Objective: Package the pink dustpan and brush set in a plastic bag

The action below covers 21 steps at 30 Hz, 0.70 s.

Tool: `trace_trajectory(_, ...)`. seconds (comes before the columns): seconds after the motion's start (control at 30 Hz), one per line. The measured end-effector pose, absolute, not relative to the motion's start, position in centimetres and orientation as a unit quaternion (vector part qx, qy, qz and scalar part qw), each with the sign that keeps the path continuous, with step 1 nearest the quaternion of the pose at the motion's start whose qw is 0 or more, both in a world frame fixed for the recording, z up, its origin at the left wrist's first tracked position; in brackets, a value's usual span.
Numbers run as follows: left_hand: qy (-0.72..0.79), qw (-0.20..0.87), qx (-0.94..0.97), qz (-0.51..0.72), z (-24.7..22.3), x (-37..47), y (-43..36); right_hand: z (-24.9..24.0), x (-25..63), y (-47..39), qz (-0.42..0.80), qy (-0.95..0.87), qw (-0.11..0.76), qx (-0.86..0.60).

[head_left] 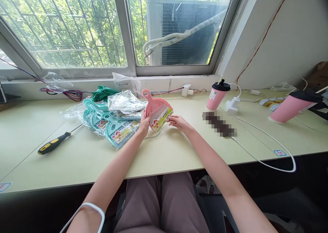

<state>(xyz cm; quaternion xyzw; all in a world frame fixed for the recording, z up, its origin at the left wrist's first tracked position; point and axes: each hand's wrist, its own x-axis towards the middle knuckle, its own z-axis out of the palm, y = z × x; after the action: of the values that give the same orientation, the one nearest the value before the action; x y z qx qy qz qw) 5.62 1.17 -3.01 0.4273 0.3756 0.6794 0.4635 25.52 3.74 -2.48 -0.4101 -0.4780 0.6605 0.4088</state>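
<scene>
A: Hands first, nearest the viewer. The left hand (144,124) grips the pink dustpan (156,109) by its left edge, fingers closed around the rim, thumb side toward the person. The right hand (178,121) sits just right of the dustpan, fingers pinching the lower right corner of the paper label (161,120) that lies across the bristles.

B: So where does the pink dustpan sit?

A: Lifted a little off the surface (166,151), tilted, handle pointing up toward the window. A white brush seems nested inside it, under the label.

B: How would the person handle the label well?

A: Probably by keeping the left grip firm on the dustpan rim and working the label from its corner, pulling slowly along its length so the paper does not tear. That is a judgement only.

B: What lies around the pink dustpan?

A: Just left of it, a heap of teal dustpans (110,123) with crumpled clear wrappers (125,101) on top. Farther left of it, a yellow-and-black screwdriver (55,142). Right of it, a white cable (266,137), and beyond that an upright pink cup (217,95) with a dark lid.
</scene>
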Motion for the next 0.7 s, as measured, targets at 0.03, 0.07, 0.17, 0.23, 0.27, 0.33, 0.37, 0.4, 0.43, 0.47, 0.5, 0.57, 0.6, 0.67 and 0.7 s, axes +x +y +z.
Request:
trace_trajectory(0.03,0.378,0.477,0.422,0.672,-3.1,5.8,1.0,-2.6,25.5,3.8,0.659,-0.471,0.415,-0.415)
trace_trajectory(0.07,0.380,0.490,0.418,0.664,-3.1,6.0,0.9,-2.6,25.5,3.8,0.656,-0.462,0.424,-0.420)
trace_trajectory(0.17,0.377,0.508,0.425,0.648,-3.2,6.4,0.6,-2.6,25.6,3.8,0.641,-0.435,0.454,-0.439)
trace_trajectory(0.23,0.373,0.492,0.446,0.648,-3.3,6.5,0.5,-2.6,25.7,3.8,0.630,-0.430,0.465,-0.450)
trace_trajectory(0.27,0.373,0.480,0.457,0.649,-3.3,6.5,0.5,-2.6,25.7,3.8,0.626,-0.432,0.466,-0.453)
trace_trajectory(0.33,0.376,0.460,0.473,0.650,-3.4,6.4,0.4,-2.6,25.7,3.7,0.621,-0.445,0.458,-0.455)
trace_trajectory(0.37,0.378,0.455,0.477,0.650,-3.4,6.3,0.4,-2.6,25.7,3.7,0.618,-0.455,0.450,-0.457)
trace_trajectory(0.4,0.380,0.454,0.478,0.649,-3.5,6.3,0.4,-2.6,25.7,3.6,0.615,-0.466,0.441,-0.459)
trace_trajectory(0.43,0.380,0.455,0.478,0.648,-3.5,6.2,0.4,-2.5,25.6,3.6,0.609,-0.480,0.429,-0.464)
trace_trajectory(0.47,0.380,0.456,0.479,0.647,-3.6,6.2,0.4,-2.5,25.6,3.5,0.594,-0.496,0.419,-0.476)
trace_trajectory(0.5,0.378,0.459,0.478,0.647,-3.7,6.1,0.4,-2.5,25.5,3.4,0.565,-0.519,0.407,-0.495)
trace_trajectory(0.57,0.374,0.463,0.477,0.646,-3.8,6.1,0.5,-2.3,25.3,3.1,0.457,-0.580,0.387,-0.552)
trace_trajectory(0.6,0.373,0.463,0.475,0.649,-3.9,6.1,0.6,-2.3,25.2,3.0,0.390,-0.611,0.378,-0.576)
trace_trajectory(0.67,0.368,0.458,0.471,0.658,-4.1,6.0,0.8,-2.2,25.0,2.8,0.288,-0.657,0.363,-0.595)
trace_trajectory(0.7,0.363,0.455,0.471,0.663,-4.1,5.9,0.9,-2.2,24.9,2.8,0.268,-0.667,0.360,-0.595)
